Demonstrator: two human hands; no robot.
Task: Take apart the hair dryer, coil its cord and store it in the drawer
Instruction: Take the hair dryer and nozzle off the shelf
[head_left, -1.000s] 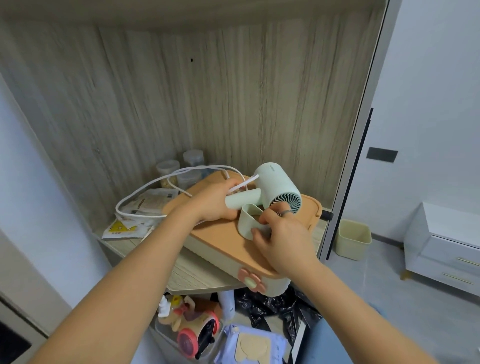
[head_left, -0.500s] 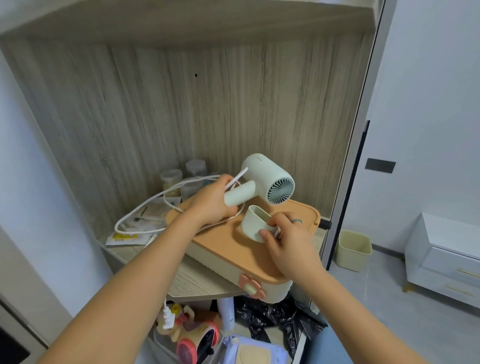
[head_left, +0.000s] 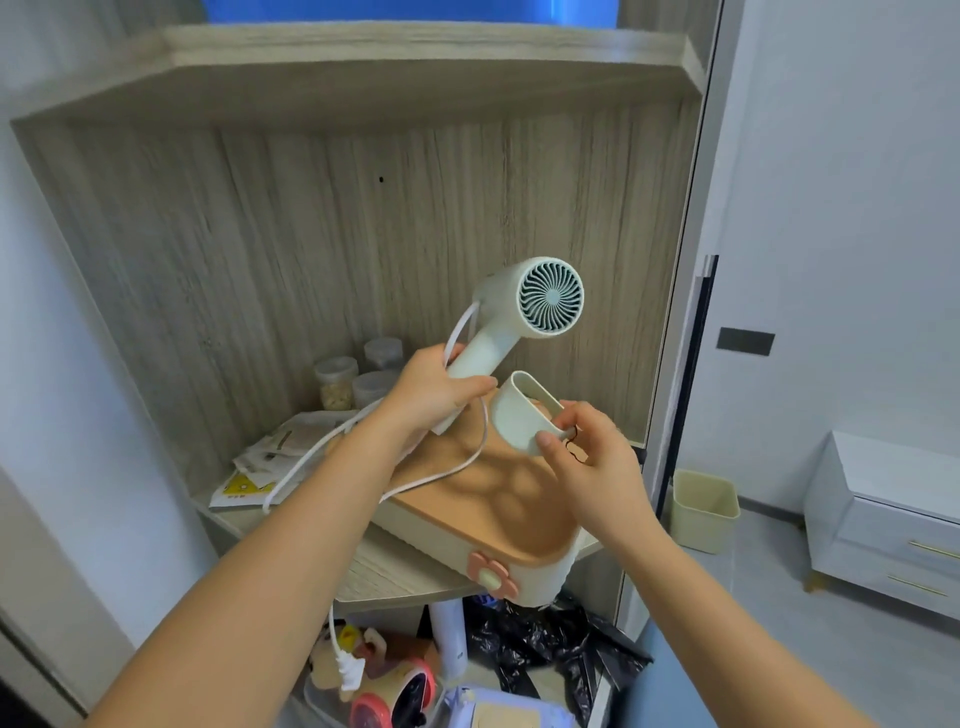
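Both forearms enter from six o'clock and reach up to the middle of the view. Nearest us, a white plug (head_left: 349, 671) hangs below the edge of the wooden shelf (head_left: 387, 579). On that shelf stands a cream box (head_left: 540, 569) with an orange lid and a flower-shaped knob.

Above the lid we see the right hand (head_left: 589, 460), palm turned inward. Its thumb and curled fingers pinch the narrow end of a pale green nozzle (head_left: 514, 418), whose open mouth faces up toward eleven o'clock. The nozzle is apart from the hair dryer (head_left: 511, 312).

At nine o'clock of the nozzle, the left hand (head_left: 434, 397) is wrapped firmly round the dryer's handle, wrist bent back. It holds the dryer clear of the box, with the barrel at one o'clock of the fist and the rear grille facing us. The white cord (head_left: 459, 326) loops beside the handle, passes the fist, trails over the lid and drops off the shelf edge.

Farther back, at ten o'clock of the left hand, we note three lidded jars (head_left: 337, 375) against the wood panel. Papers (head_left: 270, 457) lie at eight o'clock. A small bin (head_left: 704, 512) stands on the floor at three o'clock.
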